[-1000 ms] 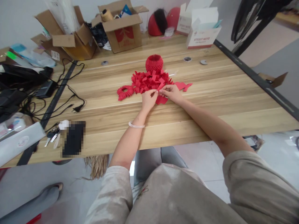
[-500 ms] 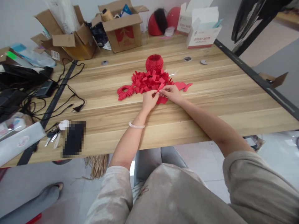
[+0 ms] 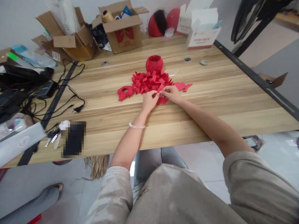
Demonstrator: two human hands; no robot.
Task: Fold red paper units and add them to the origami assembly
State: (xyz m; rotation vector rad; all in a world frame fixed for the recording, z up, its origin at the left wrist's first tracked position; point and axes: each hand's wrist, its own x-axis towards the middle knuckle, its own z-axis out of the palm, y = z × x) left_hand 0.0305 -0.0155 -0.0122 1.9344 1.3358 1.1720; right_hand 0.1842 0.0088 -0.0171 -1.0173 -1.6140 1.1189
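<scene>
My left hand [image 3: 150, 100] and my right hand [image 3: 172, 94] meet over the table, pinching a small red paper piece [image 3: 160, 88] between their fingertips. Part of that piece is hidden by the fingers. Just beyond lies a heap of red folded paper pieces [image 3: 146, 81]. Behind the heap stands a round red paper vase [image 3: 154, 63] built of many folded units. To the left of the heap is a red paper ring [image 3: 125, 92]. Flat red paper [image 3: 163, 100] lies under my hands, and more red paper scraps [image 3: 183, 86] lie to the right.
Cardboard boxes [image 3: 126, 37], a red helmet [image 3: 155, 23] and a sticky note box [image 3: 202, 39] line the table's back. Black cables [image 3: 63, 88], keys [image 3: 53, 137] and a blurred dark object [image 3: 73, 138] lie at left. A person's leg [image 3: 35, 205] shows at lower left.
Almost nothing differs. Both hands stay in place on the red paper piece, and the view has shifted very slightly.
</scene>
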